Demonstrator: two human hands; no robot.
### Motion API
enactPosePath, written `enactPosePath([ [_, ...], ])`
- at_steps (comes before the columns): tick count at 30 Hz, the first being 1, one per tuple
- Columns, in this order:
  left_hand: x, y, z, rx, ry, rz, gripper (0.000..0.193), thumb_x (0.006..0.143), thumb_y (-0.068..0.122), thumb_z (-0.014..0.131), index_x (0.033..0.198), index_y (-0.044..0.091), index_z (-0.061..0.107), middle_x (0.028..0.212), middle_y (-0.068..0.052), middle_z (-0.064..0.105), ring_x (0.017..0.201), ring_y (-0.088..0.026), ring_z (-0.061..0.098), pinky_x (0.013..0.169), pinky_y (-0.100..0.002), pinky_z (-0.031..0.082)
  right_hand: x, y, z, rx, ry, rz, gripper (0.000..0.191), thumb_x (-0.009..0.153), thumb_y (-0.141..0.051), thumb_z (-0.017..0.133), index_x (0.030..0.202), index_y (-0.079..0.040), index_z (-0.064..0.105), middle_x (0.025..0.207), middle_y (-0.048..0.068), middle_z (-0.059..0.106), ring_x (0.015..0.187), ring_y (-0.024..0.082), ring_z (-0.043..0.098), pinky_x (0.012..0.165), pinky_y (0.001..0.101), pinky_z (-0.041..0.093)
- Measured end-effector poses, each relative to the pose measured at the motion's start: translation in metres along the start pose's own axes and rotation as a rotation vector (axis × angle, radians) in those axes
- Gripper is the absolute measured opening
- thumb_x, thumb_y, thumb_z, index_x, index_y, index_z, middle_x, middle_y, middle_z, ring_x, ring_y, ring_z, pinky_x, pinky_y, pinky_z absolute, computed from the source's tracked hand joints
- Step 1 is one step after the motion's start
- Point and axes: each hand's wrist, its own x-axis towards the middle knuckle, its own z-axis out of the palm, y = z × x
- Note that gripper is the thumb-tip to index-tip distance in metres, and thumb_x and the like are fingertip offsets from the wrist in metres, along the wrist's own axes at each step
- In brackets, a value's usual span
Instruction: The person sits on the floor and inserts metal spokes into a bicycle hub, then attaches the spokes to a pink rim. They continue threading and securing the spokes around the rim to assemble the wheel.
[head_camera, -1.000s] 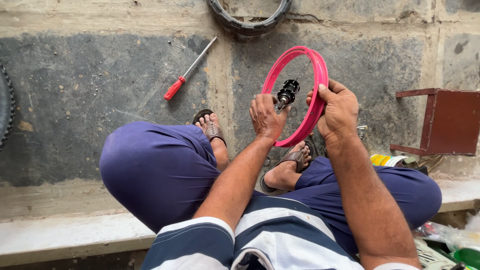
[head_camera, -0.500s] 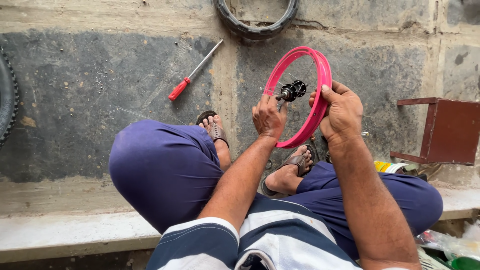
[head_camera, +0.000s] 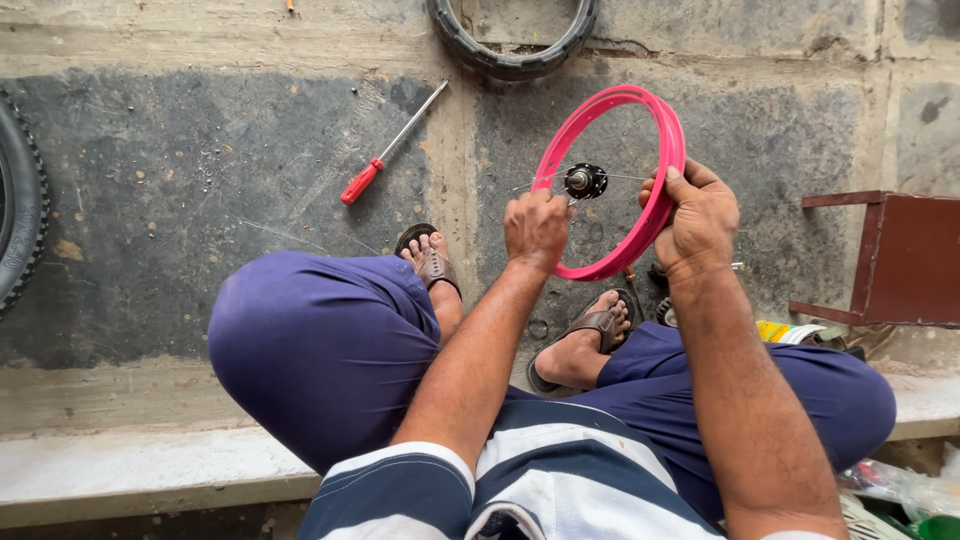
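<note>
Gripping the glossy pink wheel rim (head_camera: 655, 205), the right hand (head_camera: 700, 215) has its fingers clamped around the smooth hoop's right edge, holding it upright above the person's sandalled feet. At the centre sits a dark metal hub (head_camera: 585, 181), thin wire spokes (head_camera: 625, 178) running out from it. The left hand (head_camera: 535, 228) is bunched just below the hub, fingers curled together, possibly pinching a spoke, though that is hard to tell. A red-handled screwdriver (head_camera: 388, 147) lies on the rough, stained concrete floor (head_camera: 180, 180), near a knobbly black tyre (head_camera: 512, 45).
</note>
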Motion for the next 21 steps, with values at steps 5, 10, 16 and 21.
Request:
enactPosePath([
  [5,0.012,-0.003,0.011,-0.407,-0.476,-0.525,0.016,0.086,0.034,0.080,0.090,0.019,0.079,0.080,-0.006,0.077,0.069,-0.017,0.066,0.067,-0.037,0.049,0.006,0.012,-0.012,0.002,-0.040,0.002,0.018,0.102,-0.001,0.062,0.119,0.004,0.066,0.090,0.011,0.072,0.075,0.020,0.071,0.070,0.0332,0.063],
  [10,0.010,-0.019,0.032,-1.075,-0.656,-0.655,0.018,0.095,0.017,0.074,0.098,0.000,0.074,0.089,-0.013,0.077,0.070,-0.016,0.066,0.061,-0.030,0.053,0.008,0.015,-0.019,0.011,-0.084,0.031,0.017,0.101,-0.002,0.065,0.117,0.004,0.066,0.090,0.012,0.071,0.076,0.021,0.071,0.071,0.0340,0.063],
  [16,0.002,-0.022,0.038,-1.481,-0.775,-0.685,0.021,0.096,0.015,0.069,0.111,0.000,0.071,0.102,-0.010,0.078,0.088,-0.015,0.074,0.073,-0.025,0.060,0.007,0.010,-0.031,0.034,-0.109,0.034,0.016,0.102,-0.002,0.067,0.117,0.004,0.066,0.092,0.011,0.072,0.077,0.020,0.071,0.071,0.0326,0.062],
  [21,-0.013,0.008,0.024,-1.640,-0.805,-0.736,0.024,0.098,0.019,0.069,0.115,0.003,0.065,0.107,-0.011,0.076,0.092,-0.017,0.074,0.075,-0.027,0.059,0.009,0.009,-0.033,0.075,-0.090,0.052,0.017,0.100,-0.003,0.067,0.116,0.004,0.067,0.091,0.011,0.072,0.077,0.020,0.071,0.071,0.0311,0.062],
])
